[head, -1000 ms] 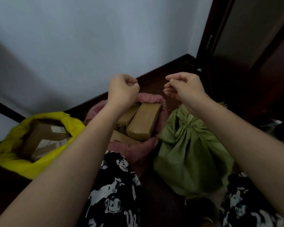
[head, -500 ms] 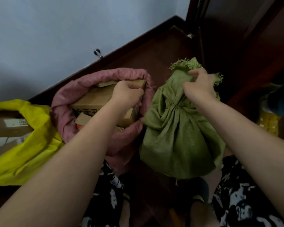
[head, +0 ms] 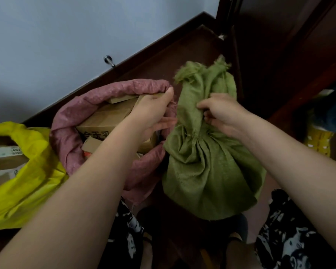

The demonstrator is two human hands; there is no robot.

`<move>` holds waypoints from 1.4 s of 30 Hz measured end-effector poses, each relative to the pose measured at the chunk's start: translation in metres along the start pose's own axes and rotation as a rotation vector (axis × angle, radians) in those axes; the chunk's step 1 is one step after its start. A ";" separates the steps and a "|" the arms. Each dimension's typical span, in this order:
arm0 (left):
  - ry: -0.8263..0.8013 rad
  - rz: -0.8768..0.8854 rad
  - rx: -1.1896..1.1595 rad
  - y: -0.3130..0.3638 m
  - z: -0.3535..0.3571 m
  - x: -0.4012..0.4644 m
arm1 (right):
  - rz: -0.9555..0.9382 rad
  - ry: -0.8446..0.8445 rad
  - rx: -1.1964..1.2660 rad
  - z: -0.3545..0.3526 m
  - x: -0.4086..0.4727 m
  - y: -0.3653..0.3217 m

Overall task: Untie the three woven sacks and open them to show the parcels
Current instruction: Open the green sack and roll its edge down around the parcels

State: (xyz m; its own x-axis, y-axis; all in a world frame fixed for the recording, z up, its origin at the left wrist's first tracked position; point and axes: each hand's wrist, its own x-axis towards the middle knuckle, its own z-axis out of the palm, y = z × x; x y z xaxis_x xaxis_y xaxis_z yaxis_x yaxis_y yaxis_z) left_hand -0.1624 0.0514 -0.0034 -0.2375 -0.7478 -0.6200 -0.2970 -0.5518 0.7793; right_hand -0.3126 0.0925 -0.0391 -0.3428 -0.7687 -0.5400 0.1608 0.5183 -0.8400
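Three woven sacks are lined up on the dark wooden floor [head: 182, 53]. The green woven sack [head: 206, 167], still tied at its neck, is gripped above the tie by the right hand [head: 224, 113]. The left hand [head: 153, 111] is laid, seemingly with fingers straight, against its gathered neck. The pink woven sack [head: 72, 121] and yellow woven sack [head: 25, 183] lie open, brown cardboard parcels [head: 107, 117] showing inside.

Left hand [head: 153, 111] open, right hand [head: 221, 111] pinching
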 end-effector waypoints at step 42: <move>-0.226 -0.166 1.418 -0.025 -0.054 0.012 | 0.146 0.155 0.669 -0.065 -0.021 -0.024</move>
State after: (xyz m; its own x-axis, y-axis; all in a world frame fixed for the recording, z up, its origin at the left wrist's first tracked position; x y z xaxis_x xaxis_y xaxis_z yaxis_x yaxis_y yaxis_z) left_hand -0.1078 0.0360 -0.0259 -0.2086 -0.5653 -0.7981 -0.9533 0.2997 0.0369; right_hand -0.3693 0.1204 -0.0039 -0.3946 -0.6207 -0.6775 0.7332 0.2317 -0.6393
